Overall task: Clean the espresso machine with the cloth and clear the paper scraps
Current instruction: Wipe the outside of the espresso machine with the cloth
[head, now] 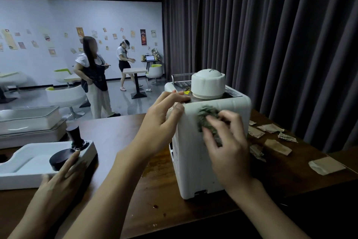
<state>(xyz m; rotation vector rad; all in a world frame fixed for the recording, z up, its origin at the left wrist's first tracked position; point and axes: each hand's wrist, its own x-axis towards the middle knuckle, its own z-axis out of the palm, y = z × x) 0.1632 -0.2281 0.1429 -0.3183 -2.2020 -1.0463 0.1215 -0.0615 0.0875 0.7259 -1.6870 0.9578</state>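
Nearest the lens, a blurred third forearm reaches toward the white tray at the tabletop's near left edge; I cannot tell whose it is. Left hand curls over the top corner of the espresso machine, bracing it mid-tabletop. Right hand bunches the green cloth against the facing panel, fingers curled round it. Brace firmly and wipe downward in overlapping strokes. Paper scraps lie beside the machine toward the right edge, not yet cleared.
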